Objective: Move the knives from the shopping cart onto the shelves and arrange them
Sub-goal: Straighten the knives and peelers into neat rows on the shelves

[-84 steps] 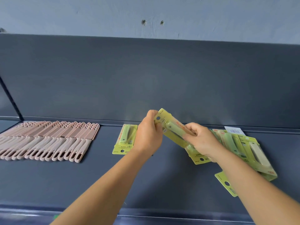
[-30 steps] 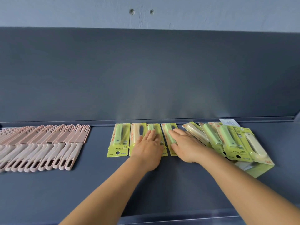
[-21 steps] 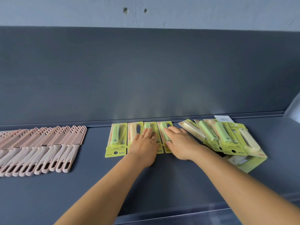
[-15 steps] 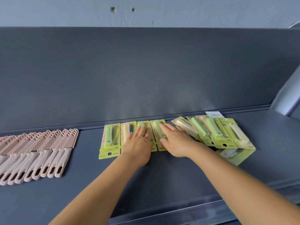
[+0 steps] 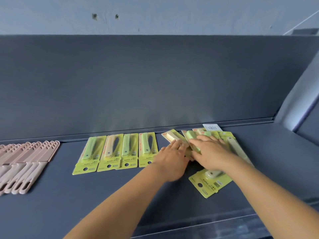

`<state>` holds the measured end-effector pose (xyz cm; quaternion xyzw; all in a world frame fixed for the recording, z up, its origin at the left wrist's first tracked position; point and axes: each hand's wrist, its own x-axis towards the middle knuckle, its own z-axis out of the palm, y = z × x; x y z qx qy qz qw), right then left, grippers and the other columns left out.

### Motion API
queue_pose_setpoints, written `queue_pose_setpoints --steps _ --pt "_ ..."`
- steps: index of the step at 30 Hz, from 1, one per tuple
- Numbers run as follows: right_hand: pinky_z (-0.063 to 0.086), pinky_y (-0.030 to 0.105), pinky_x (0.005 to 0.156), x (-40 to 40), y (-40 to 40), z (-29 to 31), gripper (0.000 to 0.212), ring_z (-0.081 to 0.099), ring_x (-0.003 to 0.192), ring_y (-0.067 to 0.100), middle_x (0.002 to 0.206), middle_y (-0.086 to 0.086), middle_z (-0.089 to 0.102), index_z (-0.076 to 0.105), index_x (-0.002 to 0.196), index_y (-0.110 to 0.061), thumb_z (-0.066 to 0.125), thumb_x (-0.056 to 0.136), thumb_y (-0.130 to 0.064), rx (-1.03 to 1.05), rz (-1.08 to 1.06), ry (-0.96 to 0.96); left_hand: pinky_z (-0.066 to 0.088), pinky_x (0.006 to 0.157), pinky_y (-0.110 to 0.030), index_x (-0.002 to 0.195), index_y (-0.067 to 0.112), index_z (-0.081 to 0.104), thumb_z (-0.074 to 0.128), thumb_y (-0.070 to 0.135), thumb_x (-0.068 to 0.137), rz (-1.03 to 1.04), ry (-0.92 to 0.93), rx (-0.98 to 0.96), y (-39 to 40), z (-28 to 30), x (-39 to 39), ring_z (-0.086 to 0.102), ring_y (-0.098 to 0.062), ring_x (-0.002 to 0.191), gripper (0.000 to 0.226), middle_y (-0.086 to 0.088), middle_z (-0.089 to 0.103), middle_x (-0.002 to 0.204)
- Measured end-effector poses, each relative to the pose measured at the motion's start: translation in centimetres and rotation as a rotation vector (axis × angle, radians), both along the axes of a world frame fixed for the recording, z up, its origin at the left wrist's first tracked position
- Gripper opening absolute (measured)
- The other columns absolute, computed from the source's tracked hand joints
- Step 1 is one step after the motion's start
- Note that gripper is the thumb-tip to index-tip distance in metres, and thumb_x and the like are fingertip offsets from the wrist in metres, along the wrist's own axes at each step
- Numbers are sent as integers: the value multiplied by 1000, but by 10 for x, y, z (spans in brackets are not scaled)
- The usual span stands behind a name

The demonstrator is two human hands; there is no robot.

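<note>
Several fruit knives in yellow-green card packs (image 5: 114, 151) lie side by side in a neat row on the dark grey shelf (image 5: 86, 195). To their right is a loose, overlapping pile of the same packs (image 5: 231, 144). My left hand (image 5: 172, 157) lies flat, fingers straight, on the pile's leftmost pack (image 5: 170, 135). Beside it, my right hand (image 5: 209, 152) rests with spread fingers on top of the pile. One pack (image 5: 209, 182) sticks out toward me from under my right wrist. The shopping cart is out of view.
Two rows of pink knives (image 5: 25, 163) lie at the shelf's left end. The dark back panel (image 5: 155, 83) rises behind everything. A side panel (image 5: 298, 104) closes the shelf on the right. The shelf's front lip (image 5: 207, 226) runs below my arms.
Both hands left the neat row and moved right onto the loose pile. The row now holds several packs where one lay before. The camera has swung right.
</note>
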<state>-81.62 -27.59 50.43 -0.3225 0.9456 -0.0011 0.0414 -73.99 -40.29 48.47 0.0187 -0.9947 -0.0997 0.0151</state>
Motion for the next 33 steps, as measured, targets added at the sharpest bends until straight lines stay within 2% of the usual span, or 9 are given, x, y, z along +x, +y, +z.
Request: queue_pose_setpoints --steps 3,6,8,13,15,19,25,30,33 --pt "20 42 112 -16 14 0 45 23 139 23 154 -6 27 31 145 -33 25 101 -40 25 31 9 16 116 -38 150 17 20 29 45 101 80 -18 -4 14 -3 -15 8 -20 147 58 -1 14 159" --pt "18 42 113 -29 21 0 45 20 140 23 153 -5 28 32 145 -30 23 101 -29 42 62 0 28 109 -37 139 15 36 33 51 98 177 43 -10 23 -3 -21 30 -21 136 55 -1 35 145" --pt "16 41 114 -33 22 1 49 19 141 23 154 -4 26 27 147 -29 26 99 -20 44 97 -8 32 105 -36 134 15 39 35 52 97 241 68 -23 27 -3 -21 39 -22 128 52 -2 42 136" --pt "29 39 109 -32 16 3 69 28 138 26 154 -2 28 9 152 -27 35 92 -4 -77 192 -102 29 108 -36 144 27 33 33 52 98 275 39 -72 23 -4 -13 33 -21 132 53 0 34 142" --pt "36 38 105 -33 12 2 66 33 134 26 152 -2 32 18 150 -25 34 90 -2 -119 215 -166 29 107 -34 142 25 39 35 51 97 284 24 -67 17 -2 -9 37 -21 129 52 0 34 141" --pt "43 39 99 -37 7 -2 51 43 125 24 140 -3 42 42 136 -21 36 89 -4 -131 241 -171 27 110 -34 140 20 40 40 43 98 260 4 -31 1 -4 -3 37 -24 132 48 2 28 147" --pt "37 38 102 -37 5 -1 47 34 129 20 148 -10 32 36 142 -25 38 96 -16 -125 279 -141 16 117 -34 146 23 30 34 28 102 168 -35 -17 -16 -4 5 14 -20 146 45 4 14 158" --pt "41 40 97 -33 -5 -4 31 39 124 23 141 -3 39 47 125 -17 42 95 -20 -109 258 -102 23 110 -27 147 20 27 34 13 101 187 -76 28 -26 1 4 32 -20 139 47 5 12 159" --pt "40 39 98 -30 -12 -5 30 38 127 24 143 -2 36 48 125 -16 44 96 -22 -102 256 -102 28 104 -26 143 18 33 35 21 101 202 -58 72 -26 3 3 39 -21 133 43 6 16 157"
